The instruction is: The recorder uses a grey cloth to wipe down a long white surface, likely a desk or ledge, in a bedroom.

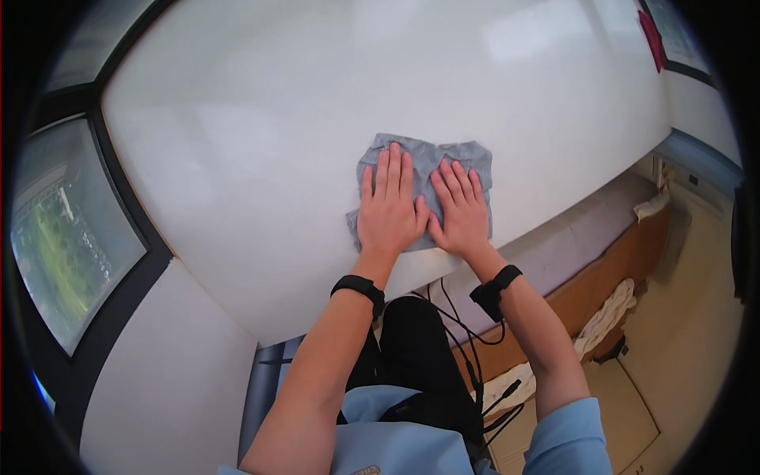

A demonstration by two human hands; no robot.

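A thin grey cloth (423, 155), wrinkled and spread out, lies near the front edge of a broad white surface (249, 178). My left hand (389, 208) presses palm-down on its left part, fingers pointing away from me. Beside it, my right hand (460, 208) rests flat on the cloth's right part, its fingers slightly apart. The two thumbs are close together. Cloth shows beyond the fingertips and at the sides; what lies under the palms is hidden. Neither hand grips the cloth's edge.
Black bands with cables (472, 356) circle both wrists; the cables hang by my right leg. Windows (77, 237) border the left side. A red item (651, 41) is at the far right. Below the front edge are a brown board (641, 243) and crumpled whitish material (605, 314).
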